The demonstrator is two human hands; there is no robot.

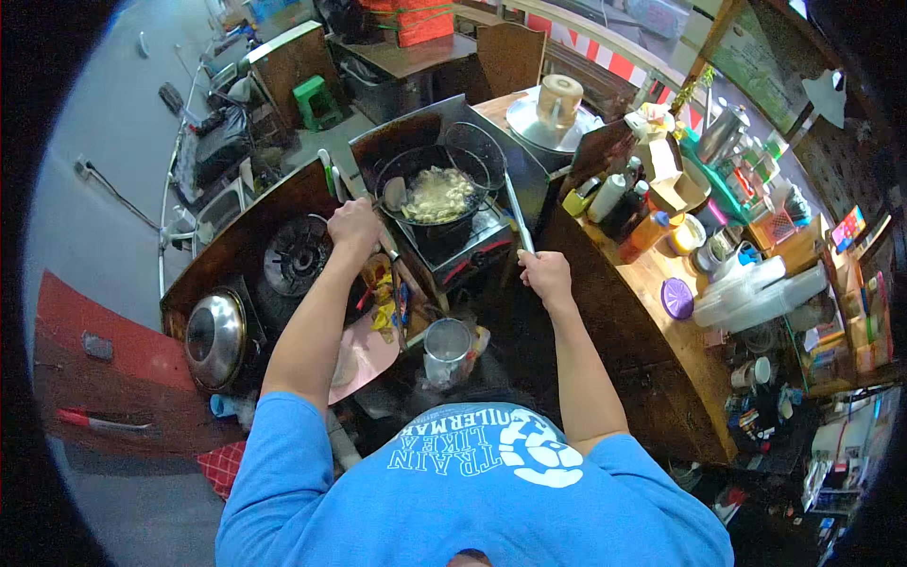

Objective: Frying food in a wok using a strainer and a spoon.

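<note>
My left hand (354,225) is closed at the left side of a dark wok (386,169). It grips what looks like a metal spatula, whose broad head (395,193) rests inside the wok; most of its handle is hidden by my fist. My right hand (547,275) holds the long metal handle (518,212) of a round wire skimmer (489,145), its hoop tilted over the wok's far right side. Pale yellowish food pieces (439,195) bubble in oil in the wok. Beneath it stands a gas stove (464,251).
Left of the wok lie a second burner (297,255) and a domed metal lid (218,339). A lidded pot (521,127) stands behind right. Sauce bottles (608,197) and a purple lid (677,298) crowd the wooden counter (655,315). A clear container (448,344) sits close before me.
</note>
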